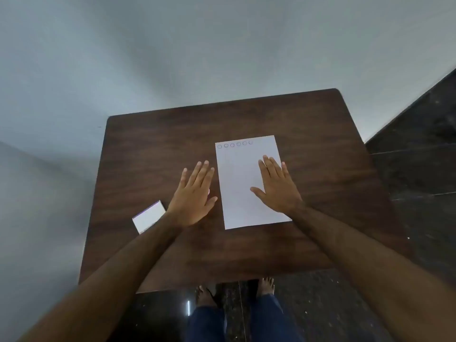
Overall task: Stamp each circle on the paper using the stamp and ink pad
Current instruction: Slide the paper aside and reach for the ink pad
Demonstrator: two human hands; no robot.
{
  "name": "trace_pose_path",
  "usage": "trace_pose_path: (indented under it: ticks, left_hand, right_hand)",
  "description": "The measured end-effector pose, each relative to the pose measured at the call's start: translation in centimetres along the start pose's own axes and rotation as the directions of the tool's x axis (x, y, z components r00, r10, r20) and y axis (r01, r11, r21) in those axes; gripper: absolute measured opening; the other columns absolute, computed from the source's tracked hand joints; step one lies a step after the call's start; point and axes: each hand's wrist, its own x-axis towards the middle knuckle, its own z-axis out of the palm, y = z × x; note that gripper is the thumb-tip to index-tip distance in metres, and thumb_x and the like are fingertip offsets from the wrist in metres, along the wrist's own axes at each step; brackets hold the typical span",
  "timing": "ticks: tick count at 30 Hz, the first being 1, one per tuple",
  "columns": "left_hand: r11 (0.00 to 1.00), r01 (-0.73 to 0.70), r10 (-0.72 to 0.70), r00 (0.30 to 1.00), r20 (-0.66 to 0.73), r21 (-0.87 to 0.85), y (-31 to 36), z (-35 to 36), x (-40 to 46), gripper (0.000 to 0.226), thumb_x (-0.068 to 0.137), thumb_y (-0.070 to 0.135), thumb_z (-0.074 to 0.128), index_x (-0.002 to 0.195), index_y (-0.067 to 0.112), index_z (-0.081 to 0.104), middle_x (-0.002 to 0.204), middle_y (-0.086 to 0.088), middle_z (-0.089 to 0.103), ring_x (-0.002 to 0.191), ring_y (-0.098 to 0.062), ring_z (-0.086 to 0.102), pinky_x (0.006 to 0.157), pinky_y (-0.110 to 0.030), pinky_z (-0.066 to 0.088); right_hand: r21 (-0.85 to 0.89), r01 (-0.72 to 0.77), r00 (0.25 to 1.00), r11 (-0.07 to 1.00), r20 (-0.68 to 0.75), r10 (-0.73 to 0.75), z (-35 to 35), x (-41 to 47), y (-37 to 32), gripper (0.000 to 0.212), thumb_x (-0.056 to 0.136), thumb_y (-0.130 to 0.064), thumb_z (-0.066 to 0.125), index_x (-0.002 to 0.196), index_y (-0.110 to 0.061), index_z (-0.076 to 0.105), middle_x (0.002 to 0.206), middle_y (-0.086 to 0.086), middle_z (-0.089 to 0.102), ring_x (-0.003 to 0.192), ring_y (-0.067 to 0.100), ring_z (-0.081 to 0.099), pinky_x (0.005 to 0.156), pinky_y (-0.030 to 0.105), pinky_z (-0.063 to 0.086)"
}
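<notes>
A white sheet of paper (pixel 241 183) lies on the dark wooden table (pixel 158 149), with a row of several small circles (pixel 235 144) along its far edge. My right hand (pixel 277 185) rests flat and open on the paper's right half. My left hand (pixel 193 193) hovers flat, fingers spread, just left of the paper; a small pinkish thing (pixel 209 191) peeks out from under its edge, mostly hidden. A small white box (pixel 148 216) lies at the table's left, touching my left wrist. I cannot pick out the stamp.
The table stands against a pale wall, in a corner. Dark speckled floor runs to the right and in front. My bare feet (pixel 265 285) and blue trouser legs show below the table's near edge.
</notes>
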Motion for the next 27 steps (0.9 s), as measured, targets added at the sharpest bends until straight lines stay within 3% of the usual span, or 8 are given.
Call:
trace_pose_path:
  ticks: [6, 9, 13, 18, 20, 23, 25, 27]
  left_hand:
    - [0.977, -0.087, 0.077, 0.995, 0.056, 0.197, -0.1, 3.6, 0.8, 0.072, 0.102, 0.052, 0.03, 0.16, 0.013, 0.01, 0.168, -0.009, -0.002, 0.154, -0.026, -0.008, 0.122, -0.058, 0.002]
    - [0.959, -0.168, 0.176, 0.984, -0.015, 0.228, 0.0, 4.9, 0.8, 0.068, 0.102, 0.05, 0.028, 0.158, 0.013, 0.02, 0.167, -0.012, 0.009, 0.155, -0.029, 0.002, 0.121, -0.059, 0.006]
    - [0.94, -0.261, 0.281, 0.958, -0.062, 0.221, 1.4, 6.9, 0.0, 0.065, 0.102, 0.049, 0.031, 0.156, 0.013, 0.025, 0.167, -0.013, 0.013, 0.154, -0.03, 0.007, 0.123, -0.057, 0.009]
    - [0.928, -0.369, 0.371, 0.928, -0.027, 0.048, 3.0, 9.0, -1.7, 0.066, 0.104, 0.049, 0.032, 0.158, 0.014, 0.019, 0.168, -0.011, 0.005, 0.155, -0.026, -0.002, 0.125, -0.05, 0.011]
    - [0.89, -0.456, 0.456, 0.89, -0.012, 0.016, 3.3, 9.9, -2.5, 0.065, 0.105, 0.048, 0.031, 0.159, 0.016, 0.015, 0.168, -0.01, 0.005, 0.155, -0.025, -0.002, 0.125, -0.049, 0.011]
    - [0.846, -0.532, 0.531, 0.846, -0.053, -0.014, 4.1, 11.6, -3.7, 0.062, 0.106, 0.045, 0.033, 0.16, 0.021, 0.013, 0.169, -0.008, 0.007, 0.155, -0.023, 0.002, 0.124, -0.049, 0.014]
    - [0.814, -0.58, 0.577, 0.81, -0.099, 0.001, 4.6, 12.1, -4.1, 0.06, 0.106, 0.046, 0.034, 0.159, 0.025, 0.018, 0.168, -0.005, 0.012, 0.154, -0.023, 0.012, 0.123, -0.048, 0.019]
    - [0.79, -0.612, 0.611, 0.781, -0.13, 0.032, 5.1, 12.1, -4.4, 0.058, 0.105, 0.048, 0.033, 0.158, 0.028, 0.023, 0.167, -0.001, 0.02, 0.149, -0.023, 0.028, 0.117, -0.045, 0.027]
  right_hand:
    - [0.066, -0.055, 0.998, 0.996, 0.012, 0.054, 5.3, 1.3, 1.2, 0.084, 0.098, -0.066, 0.022, 0.161, -0.016, -0.003, 0.17, 0.005, -0.008, 0.157, 0.026, -0.007, 0.127, 0.047, 0.0]
    - [0.032, -0.028, 0.997, 0.999, -0.069, 0.03, 7.0, 1.0, 2.0, 0.084, 0.098, -0.066, 0.02, 0.161, -0.016, -0.003, 0.17, 0.004, -0.007, 0.157, 0.025, -0.006, 0.127, 0.046, -0.002]
    - [0.027, 0.049, 0.993, 0.998, -0.113, -0.046, 8.2, -0.6, 2.7, 0.083, 0.098, -0.069, 0.016, 0.162, -0.018, 0.002, 0.171, 0.002, -0.002, 0.157, 0.023, -0.003, 0.128, 0.046, 0.001]
    - [0.04, 0.221, 0.975, 0.975, -0.045, -0.219, 8.8, -5.8, 4.8, 0.072, 0.102, -0.059, 0.018, 0.162, -0.019, 0.007, 0.171, -0.001, 0.001, 0.158, 0.019, -0.003, 0.128, 0.047, 0.005]
    - [0.07, 0.283, 0.959, 0.957, -0.051, -0.28, 8.6, -7.3, 5.6, 0.064, 0.105, -0.05, 0.027, 0.159, -0.017, 0.022, 0.17, 0.002, 0.012, 0.158, 0.02, 0.006, 0.128, 0.046, 0.005]
    - [0.113, 0.31, 0.935, 0.944, -0.213, -0.282, 9.1, -8.7, 6.3, 0.042, 0.103, -0.037, 0.041, 0.137, -0.015, 0.052, 0.156, 0.006, 0.042, 0.148, 0.024, 0.036, 0.125, 0.049, 0.017]
    - [0.157, 0.285, 0.92, 0.946, -0.322, -0.224, 9.3, -8.5, 5.8, 0.032, 0.101, -0.034, 0.045, 0.126, -0.016, 0.057, 0.145, 0.004, 0.05, 0.139, 0.023, 0.046, 0.125, 0.047, 0.019]
    - [0.18, 0.248, 0.924, 0.952, -0.34, -0.176, 9.5, -7.9, 4.7, 0.04, 0.101, -0.04, 0.043, 0.132, -0.017, 0.054, 0.148, 0.005, 0.048, 0.14, 0.022, 0.044, 0.126, 0.042, 0.015]
